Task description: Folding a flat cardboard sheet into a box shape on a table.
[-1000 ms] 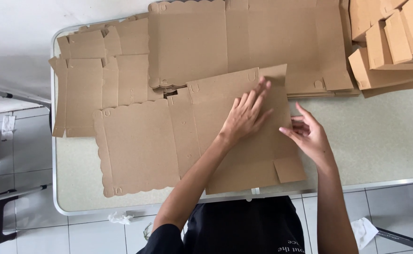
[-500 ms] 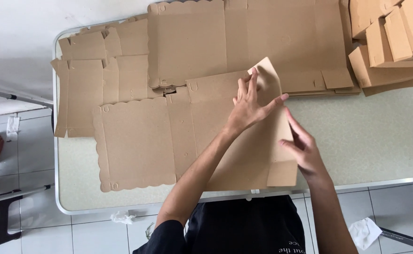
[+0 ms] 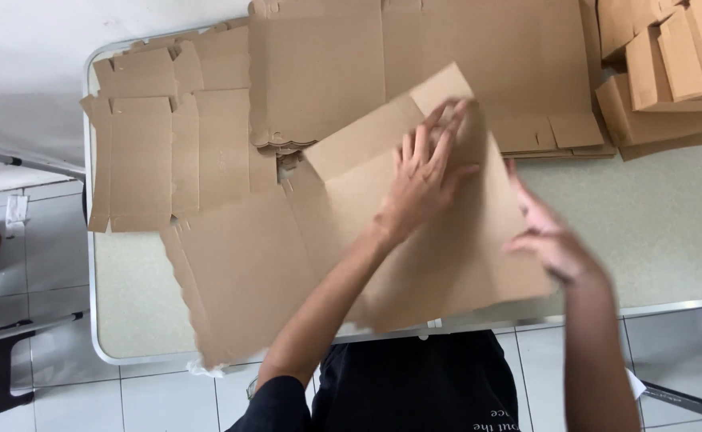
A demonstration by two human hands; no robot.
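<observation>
Your left hand point(image 3: 424, 180) lies flat, fingers spread, pressing on the cardboard blank point(image 3: 303, 240) at centre frame; it grips nothing, palm down on the upper folded panel; your right hand point(image 3: 547, 236) sits at the blank's right edge, centre right of frame, fingers loosely curled and blurred; you cannot tell whether it pinches the edge or only touches it. The cardboard blank lies tilted across the desk point(image 3: 671, 232), its scalloped lower left corner hanging past the desk's near rim, lower left of frame; one panel stands folded up under your left fingers. Behind it, upper centre, a large flat sheet point(image 3: 327, 72); upper left, a smaller cut blank point(image 3: 151, 144) lying flat; upper right corner, a stack of folded boxes point(image 3: 671, 64), well apart from both hands.
</observation>
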